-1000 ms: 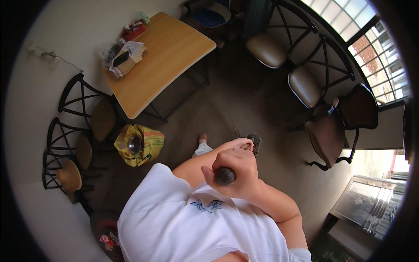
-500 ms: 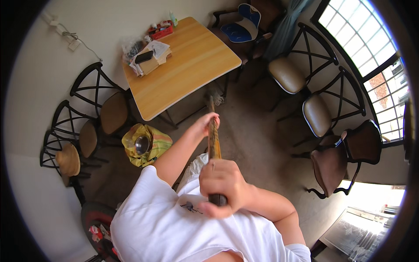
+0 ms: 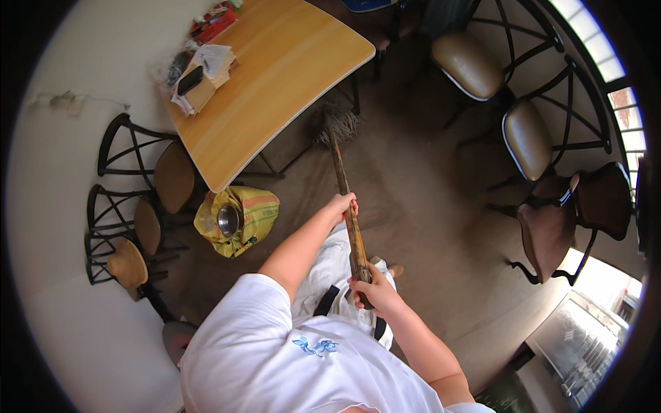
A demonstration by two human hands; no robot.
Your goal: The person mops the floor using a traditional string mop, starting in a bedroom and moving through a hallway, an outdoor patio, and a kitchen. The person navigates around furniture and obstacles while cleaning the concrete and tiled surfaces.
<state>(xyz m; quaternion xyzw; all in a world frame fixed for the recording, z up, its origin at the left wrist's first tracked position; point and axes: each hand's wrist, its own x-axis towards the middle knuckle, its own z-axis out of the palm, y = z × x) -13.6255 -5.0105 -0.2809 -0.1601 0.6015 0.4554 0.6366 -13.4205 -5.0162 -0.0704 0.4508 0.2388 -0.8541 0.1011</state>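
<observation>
Both my hands hold a mop [image 3: 356,242] by its long, worn wooden handle. My left hand [image 3: 341,206] is wrapped round the middle of the shaft. Nearer my body, my right hand [image 3: 377,293] grips the handle close to its butt end. The shaft runs away from me to a grey string mop head [image 3: 337,124], which rests on the floor [image 3: 413,206] beside the front edge of the table. My legs in white trousers show just under the handle.
A wooden table [image 3: 275,89] stands ahead, bearing papers [image 3: 206,76] and a red box [image 3: 215,23]. To its left a yellow bag [image 3: 258,213] with a metal bowl [image 3: 228,220] sits near dark chairs [image 3: 173,177]. More chairs [image 3: 527,141] line the right, with an armchair [image 3: 549,237].
My right hand has come down and the handle now slopes lower. The mop head shows farther out from under the table's edge. My view has tilted down toward the floor.
</observation>
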